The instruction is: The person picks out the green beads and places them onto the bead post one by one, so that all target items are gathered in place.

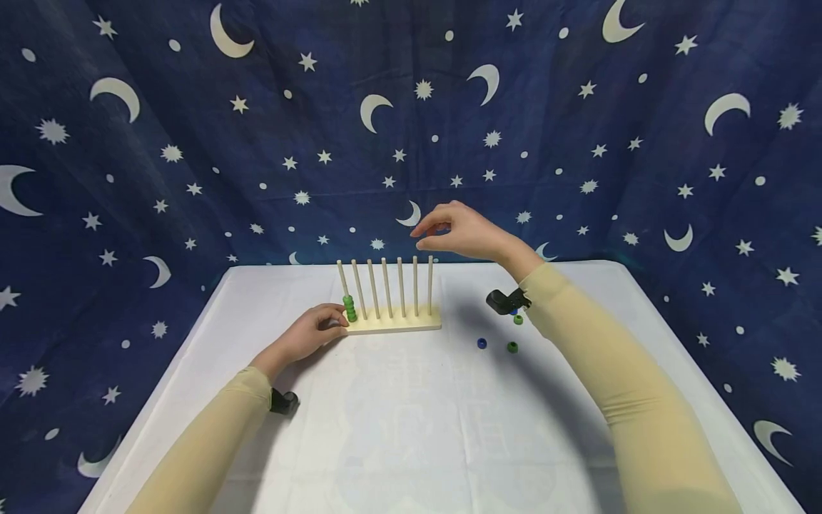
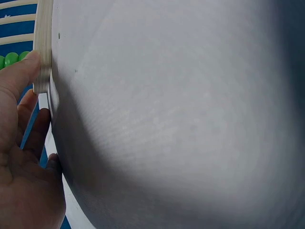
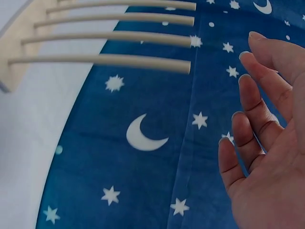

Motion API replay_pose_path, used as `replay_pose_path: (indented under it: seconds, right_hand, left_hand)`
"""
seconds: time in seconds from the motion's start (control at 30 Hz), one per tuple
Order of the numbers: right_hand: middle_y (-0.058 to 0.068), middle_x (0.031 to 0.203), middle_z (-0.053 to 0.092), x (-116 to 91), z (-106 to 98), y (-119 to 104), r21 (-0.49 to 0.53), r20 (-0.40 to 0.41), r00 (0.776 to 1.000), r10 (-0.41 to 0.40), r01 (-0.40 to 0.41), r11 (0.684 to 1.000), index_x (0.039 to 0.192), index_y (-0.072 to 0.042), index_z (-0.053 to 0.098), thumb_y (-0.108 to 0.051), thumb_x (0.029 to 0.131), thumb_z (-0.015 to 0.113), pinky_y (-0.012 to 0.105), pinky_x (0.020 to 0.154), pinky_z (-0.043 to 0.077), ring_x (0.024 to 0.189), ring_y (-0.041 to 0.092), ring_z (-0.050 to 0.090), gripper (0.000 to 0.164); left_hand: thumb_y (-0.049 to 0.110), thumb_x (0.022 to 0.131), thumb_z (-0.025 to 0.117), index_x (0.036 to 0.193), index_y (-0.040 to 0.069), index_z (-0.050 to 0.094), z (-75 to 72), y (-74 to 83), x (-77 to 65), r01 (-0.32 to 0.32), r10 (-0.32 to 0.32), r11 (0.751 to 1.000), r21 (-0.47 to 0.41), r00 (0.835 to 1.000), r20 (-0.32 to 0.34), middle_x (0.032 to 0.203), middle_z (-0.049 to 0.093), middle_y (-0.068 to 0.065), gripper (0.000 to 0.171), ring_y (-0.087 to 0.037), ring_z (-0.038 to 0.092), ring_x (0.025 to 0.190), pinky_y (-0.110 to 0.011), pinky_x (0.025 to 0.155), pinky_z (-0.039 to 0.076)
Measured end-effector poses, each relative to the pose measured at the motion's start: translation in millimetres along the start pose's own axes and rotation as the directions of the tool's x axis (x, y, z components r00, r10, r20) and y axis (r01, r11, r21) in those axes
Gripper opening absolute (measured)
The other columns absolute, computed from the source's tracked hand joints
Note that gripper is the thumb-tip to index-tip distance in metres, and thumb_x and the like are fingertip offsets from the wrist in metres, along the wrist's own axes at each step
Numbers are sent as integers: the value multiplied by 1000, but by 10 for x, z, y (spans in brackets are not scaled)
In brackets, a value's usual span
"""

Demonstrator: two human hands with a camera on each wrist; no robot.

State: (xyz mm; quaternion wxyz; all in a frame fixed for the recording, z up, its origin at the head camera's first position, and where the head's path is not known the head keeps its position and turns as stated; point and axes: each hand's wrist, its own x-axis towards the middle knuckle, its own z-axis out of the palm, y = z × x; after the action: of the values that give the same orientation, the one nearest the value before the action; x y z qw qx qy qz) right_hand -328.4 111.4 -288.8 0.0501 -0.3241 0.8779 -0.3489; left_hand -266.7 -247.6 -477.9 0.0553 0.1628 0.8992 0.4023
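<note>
Far left, the worktop (image 1: pixel 385 428) has its side edge slanting away from us to the far edge, and the left sleeve (image 1: pixel 205 442) reaches in across the white surface. Now here's the left hand (image 1: pixel 315 332), low at the left end of the wooden peg rack (image 1: pixel 398 323), and its grip is firmly on it: thumb on the near side, fingers round behind, base end held between them.

The rack stands toward the far edge, a broad stretch of white in front of its long side. Seven pegs (image 1: pixel 387 288) in a row, and look, the leftmost carries a stack of green beads (image 1: pixel 349 308), low down, just beside those fingers!

Up high now, over the rack's right end: the right hand (image 1: pixel 465 232), in the air near the peg tips but apart from them. Its grip is loose, fingers softly bent, a gap between thumb and forefinger, nothing in it.

Right again, down on the cloth: a blue bead (image 1: pixel 481 343), a dark green bead (image 1: pixel 512 348) near it, another green bead (image 1: pixel 518 320) behind, close under the black wrist camera (image 1: pixel 504 302). The right sleeve (image 1: pixel 616 385) sweeps past them, and beyond it runs the worktop's right edge, the starry curtain (image 1: pixel 713 200) rising behind.
</note>
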Motion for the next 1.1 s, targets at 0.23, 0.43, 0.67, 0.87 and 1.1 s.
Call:
replay_pose_path:
  seconds: [0.23, 0.43, 0.67, 0.87, 1.1]
  right_hand:
    - [-4, 113, 63, -168, -54, 165, -6, 6, 998, 70, -70, 998, 115, -26, 77, -36, 95, 74, 44, 100, 45, 115, 21, 47, 23]
    - [0, 117, 64, -321, -20, 350, -4, 19, 994, 105, -104, 995, 117, -25, 76, -36, 94, 75, 48, 102, 44, 116, 24, 48, 25]
    - [-3, 115, 64, -556, 68, 589, 19, 19, 986, 165, -165, 986, 117, -25, 75, -38, 94, 75, 44, 93, 47, 110, 20, 51, 27]
    - [-3, 113, 67, -732, 131, 737, 27, 31, 983, 182, -183, 983, 117, -25, 75, -38, 93, 76, 43, 92, 47, 109, 21, 53, 27]
    - [-5, 115, 68, -911, 217, 904, 50, 44, 975, 219, -221, 974, 116, -26, 75, -38, 93, 76, 43, 94, 46, 108, 19, 55, 26]
  left_hand:
    - [18, 97, 73, 104, 15, 71, 3, -27, 9, 3, -3, 1000, 3, 1000, 4, 144, 55, -17, 8, -39, 43, 140, -55, 119, 28]
    - [18, 97, 73, 104, 15, 72, 1, -9, -2, 12, -12, 1000, -5, 1000, 6, 145, 54, -17, 8, -39, 42, 141, -54, 119, 28]
    - [17, 97, 73, 104, 15, 72, 7, -13, -2, 10, -10, 1000, -12, 1000, 11, 146, 54, -17, 8, -39, 43, 141, -54, 119, 28]
    - [19, 97, 73, 104, 15, 72, 7, -21, 5, 17, -17, 1000, -9, 1000, 13, 146, 54, -16, 8, -38, 42, 141, -53, 119, 29]
    - [20, 96, 74, 104, 16, 72, 12, -45, 11, 14, -14, 1000, -11, 1000, 8, 146, 54, -16, 9, -38, 43, 141, -54, 119, 30]
